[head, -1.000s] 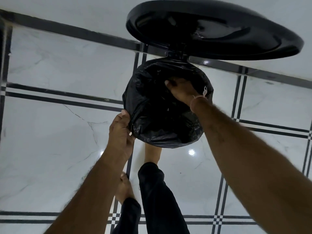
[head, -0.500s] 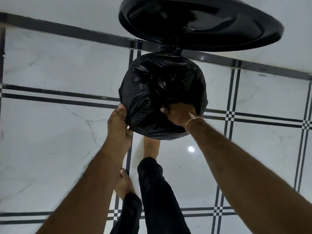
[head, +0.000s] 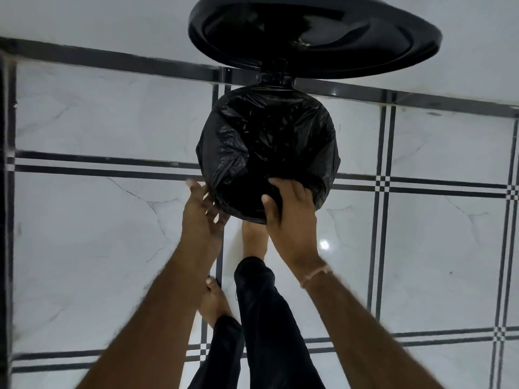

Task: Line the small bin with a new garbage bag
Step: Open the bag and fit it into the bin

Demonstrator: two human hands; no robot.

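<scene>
Item: small bin (head: 276,81), centre-far on the floor, lid (head: 314,37) tipped up toward the wall, probably kept open by the bare foot (head: 254,237) at its near base. Garbage bag (head: 266,141), black, sunk into the bin and folded out over the rim. Right hand (head: 292,220): fingers curled over the near rim, thumb outside, clamped on the bag's fold to seat it. Left hand (head: 200,214): fingers apart and slack, brushing the near-left fold, gripping nothing. Floor (head: 98,234): glossy white marble tile, dark double lines; dark skirting (head: 112,60) along the far wall.
</scene>
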